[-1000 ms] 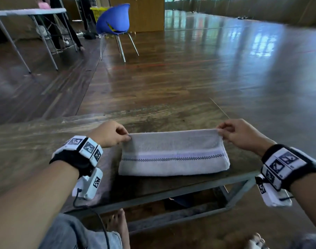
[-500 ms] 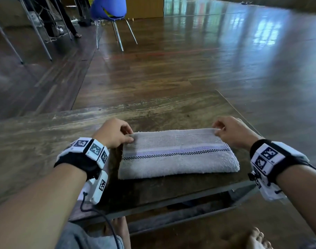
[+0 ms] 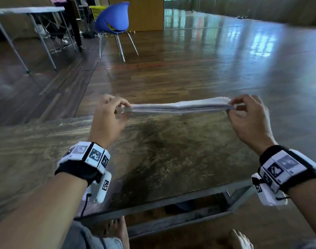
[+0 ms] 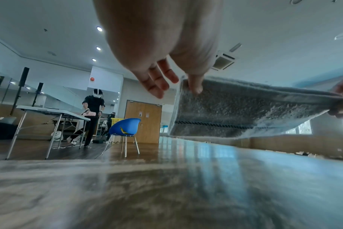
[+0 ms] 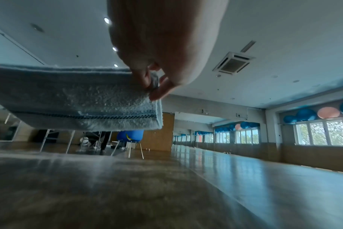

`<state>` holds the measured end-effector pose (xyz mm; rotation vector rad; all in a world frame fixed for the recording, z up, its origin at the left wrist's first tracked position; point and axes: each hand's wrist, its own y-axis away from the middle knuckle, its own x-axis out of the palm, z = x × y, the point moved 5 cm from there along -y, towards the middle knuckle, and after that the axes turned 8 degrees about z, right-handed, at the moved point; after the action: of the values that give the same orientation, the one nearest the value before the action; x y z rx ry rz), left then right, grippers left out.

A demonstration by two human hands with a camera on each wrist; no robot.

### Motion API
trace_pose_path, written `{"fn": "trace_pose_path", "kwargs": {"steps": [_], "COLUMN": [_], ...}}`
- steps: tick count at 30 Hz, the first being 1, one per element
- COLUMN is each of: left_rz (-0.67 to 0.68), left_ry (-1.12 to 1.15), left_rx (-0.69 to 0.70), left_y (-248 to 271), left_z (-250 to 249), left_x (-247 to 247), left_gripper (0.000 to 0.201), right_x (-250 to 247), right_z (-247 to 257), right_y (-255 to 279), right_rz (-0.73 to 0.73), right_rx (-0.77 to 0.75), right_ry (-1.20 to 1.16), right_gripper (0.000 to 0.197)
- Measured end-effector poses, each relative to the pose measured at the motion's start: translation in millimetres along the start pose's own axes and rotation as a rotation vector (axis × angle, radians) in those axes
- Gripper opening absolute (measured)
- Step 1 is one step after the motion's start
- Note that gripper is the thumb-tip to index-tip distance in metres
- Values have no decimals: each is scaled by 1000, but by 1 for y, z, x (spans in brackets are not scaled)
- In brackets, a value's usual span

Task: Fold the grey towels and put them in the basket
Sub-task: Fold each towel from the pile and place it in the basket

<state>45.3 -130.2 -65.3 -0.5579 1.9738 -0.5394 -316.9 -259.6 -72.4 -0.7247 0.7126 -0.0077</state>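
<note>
A folded grey towel with a dark stitched stripe hangs stretched flat in the air above the far part of the wooden table. My left hand pinches its left end, and my right hand pinches its right end. From below, the left wrist view shows the towel with my thumb on its near corner and the other fingers spread. In the right wrist view my fingers pinch the towel at its corner. No basket for the towels shows near the table.
The table's front edge has a metal frame with my bare feet below. Beyond it lies shiny wooden floor, a blue chair, a yellow crate behind it, a folding table at the far left and a person standing there.
The towel lay flat on the table with my hands at its far corners. Both hands have lifted it off the table, and it is now held stretched in the air.
</note>
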Motion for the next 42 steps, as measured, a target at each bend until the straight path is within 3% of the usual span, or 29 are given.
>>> {"fn": "trace_pose_path", "kwargs": {"steps": [2,4,6,10,13,16,22,28,30,32,34,36,39,42], "left_rz": [190,473,652,636,658,683,515,565,499,475,575,748,847,909], "left_ry": [-18,-34,-31,-91,-152,-194,-239,-284,-333,-293,-181,-155,-231,-215], "left_rx": [-100,-245,-375,-538,-637,-677,-644,-667,-562,-367,-195,-128,-170,-206], "left_y": [9,23,37,40,37,36,23,33,31,26,26,30,29,28], "left_z": [12,29,43,60,65,61,57,50,38,21,5,-8,-10,-13], "left_x": [16,40,58,75,86,90,77,78,76,78,89,103,112,114], "left_gripper": [14,22,27,25,47,56,50,37,23,14,20,24,27,49], "right_x": [13,33,48,56,63,64,51,50,52,60,73,85,87,87], "right_z": [-14,-33,-47,-52,-55,-60,-46,-38,-36,-29,-20,-15,-10,-3], "right_y": [13,31,47,48,47,48,38,43,43,44,48,55,50,45], "right_rz": [181,495,707,684,717,728,591,637,593,596,745,894,910,954], "right_rx": [57,188,301,438,505,558,526,542,470,311,145,70,72,30], "right_ry": [55,106,128,200,270,290,273,479,495,441,345,332,352,438], "right_gripper": [19,23,24,5,34,44,34,18,19,28,36,35,31,53]}}
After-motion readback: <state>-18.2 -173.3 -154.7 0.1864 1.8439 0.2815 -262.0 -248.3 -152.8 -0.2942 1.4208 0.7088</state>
